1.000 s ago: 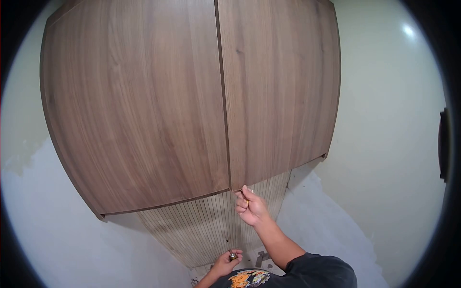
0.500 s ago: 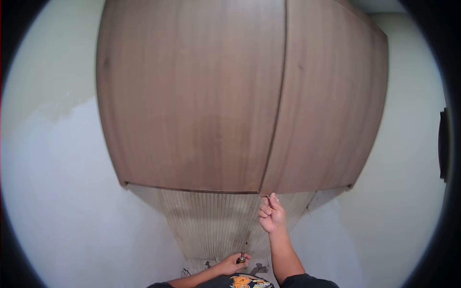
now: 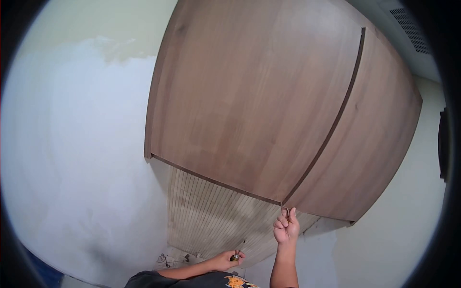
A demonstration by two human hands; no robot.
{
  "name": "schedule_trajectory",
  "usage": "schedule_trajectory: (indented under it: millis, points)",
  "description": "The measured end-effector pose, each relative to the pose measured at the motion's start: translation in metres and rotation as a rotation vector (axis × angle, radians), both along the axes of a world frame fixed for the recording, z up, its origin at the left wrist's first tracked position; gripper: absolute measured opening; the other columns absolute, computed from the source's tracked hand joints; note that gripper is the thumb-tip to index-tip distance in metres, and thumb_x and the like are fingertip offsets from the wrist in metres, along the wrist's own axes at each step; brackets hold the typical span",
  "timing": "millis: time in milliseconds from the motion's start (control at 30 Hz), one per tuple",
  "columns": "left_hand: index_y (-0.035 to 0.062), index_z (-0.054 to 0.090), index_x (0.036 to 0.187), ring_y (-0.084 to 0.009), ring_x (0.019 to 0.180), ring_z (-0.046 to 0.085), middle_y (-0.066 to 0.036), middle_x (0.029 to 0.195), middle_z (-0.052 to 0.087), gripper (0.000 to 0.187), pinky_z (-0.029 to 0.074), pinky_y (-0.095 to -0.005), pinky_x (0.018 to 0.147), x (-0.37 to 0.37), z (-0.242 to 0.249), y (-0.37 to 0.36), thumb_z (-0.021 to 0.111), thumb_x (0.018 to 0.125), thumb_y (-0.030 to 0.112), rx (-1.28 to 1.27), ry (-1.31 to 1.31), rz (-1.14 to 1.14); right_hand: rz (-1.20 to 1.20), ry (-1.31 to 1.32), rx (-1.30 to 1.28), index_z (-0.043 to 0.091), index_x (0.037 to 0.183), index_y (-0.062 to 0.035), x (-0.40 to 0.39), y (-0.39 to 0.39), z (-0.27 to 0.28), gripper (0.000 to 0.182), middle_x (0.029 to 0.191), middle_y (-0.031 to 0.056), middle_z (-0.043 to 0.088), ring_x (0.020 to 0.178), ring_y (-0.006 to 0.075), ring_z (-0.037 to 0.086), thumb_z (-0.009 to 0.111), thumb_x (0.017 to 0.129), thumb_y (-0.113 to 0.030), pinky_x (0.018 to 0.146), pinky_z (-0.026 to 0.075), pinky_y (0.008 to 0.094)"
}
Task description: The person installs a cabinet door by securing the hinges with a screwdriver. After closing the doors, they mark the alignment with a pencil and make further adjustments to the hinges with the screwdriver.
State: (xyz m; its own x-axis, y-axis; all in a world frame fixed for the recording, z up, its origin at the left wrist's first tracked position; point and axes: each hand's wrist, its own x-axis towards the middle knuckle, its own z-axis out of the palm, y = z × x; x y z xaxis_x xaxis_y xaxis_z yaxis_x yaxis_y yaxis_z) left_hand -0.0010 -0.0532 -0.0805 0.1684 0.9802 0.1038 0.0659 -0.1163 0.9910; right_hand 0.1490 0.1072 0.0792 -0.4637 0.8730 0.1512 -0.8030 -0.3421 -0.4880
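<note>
The right forearm (image 3: 285, 265) rises almost upright, its wrist nearly straight, and the right hand (image 3: 286, 232) is raised with the palm side turned toward the wearer. Its fingers curl inward and the thumb points upward; whether the fingertips meet is too small to tell. The left forearm (image 3: 189, 271) lies low, slanting slightly up across the body. The left hand (image 3: 224, 261) sits lower than the right, thumb and fingers bent round in a loose grip.
</note>
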Motion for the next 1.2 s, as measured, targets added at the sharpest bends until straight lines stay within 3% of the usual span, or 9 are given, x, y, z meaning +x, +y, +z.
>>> schedule_trajectory:
  millis: [100,200,367,600,1000,1200]
  points:
    - [0.0043,0.056,0.117,-0.0082,0.094,0.056,-0.002,0.100,0.062,0.031,0.045,-0.0244,0.087,-0.005,-0.006,0.004,0.061,0.090,0.019,-0.063,-0.044,0.006,-0.026,-0.027,0.019,0.059,0.101,-0.0129,0.000,0.000,0.000,0.020,0.098,0.0007,0.061,0.048,0.0048,0.038,0.050,0.097,-0.030,0.042,0.030,0.0200]
    - [0.0033,0.057,0.113,-0.0069,0.086,0.055,0.000,0.092,0.062,0.028,0.045,-0.0236,0.081,-0.006,-0.014,0.007,0.061,0.089,0.016,-0.051,-0.131,0.005,-0.058,-0.037,0.024,0.058,0.096,-0.0151,0.002,0.000,-0.004,0.017,0.095,-0.0004,0.061,0.048,0.0055,0.039,0.050,0.097,-0.030,0.043,0.031,0.0210]
    - [0.0015,0.057,0.114,-0.0070,0.087,0.057,-0.001,0.093,0.062,0.028,0.046,-0.0224,0.081,-0.005,-0.018,0.011,0.062,0.089,0.014,-0.095,-0.123,-0.068,-0.092,-0.059,0.007,0.056,0.093,-0.0196,0.000,-0.003,-0.003,0.010,0.097,-0.0020,0.062,0.049,0.0063,0.041,0.052,0.097,-0.028,0.046,0.031,0.0222]
    - [-0.0007,0.055,0.118,-0.0072,0.092,0.057,-0.002,0.100,0.062,0.031,0.045,-0.0214,0.085,0.000,-0.036,0.018,0.061,0.090,0.011,-0.092,-0.069,-0.218,-0.118,-0.059,0.009,0.053,0.094,-0.0185,-0.006,-0.009,0.002,0.012,0.092,-0.0038,0.059,0.050,0.0063,0.039,0.053,0.096,-0.030,0.047,0.030,0.0220]
    - [-0.0009,0.055,0.116,-0.0062,0.084,0.056,-0.001,0.096,0.062,0.029,0.047,-0.0212,0.075,0.003,-0.028,0.009,0.062,0.090,0.009,-0.158,-0.136,-0.162,-0.139,-0.041,0.001,0.050,0.089,-0.0179,-0.006,-0.006,-0.005,0.016,0.084,-0.0057,0.052,0.051,0.0069,0.039,0.053,0.096,-0.032,0.047,0.031,0.0222]
    - [-0.0029,0.053,0.119,-0.0082,0.087,0.058,-0.003,0.096,0.062,0.032,0.048,-0.0215,0.077,0.013,-0.025,0.015,0.061,0.089,0.007,-0.200,-0.126,-0.214,-0.127,-0.039,-0.015,0.048,0.085,-0.0193,-0.005,-0.003,-0.007,0.017,0.078,-0.0073,0.049,0.051,0.0063,0.039,0.054,0.096,-0.031,0.047,0.030,0.0220]
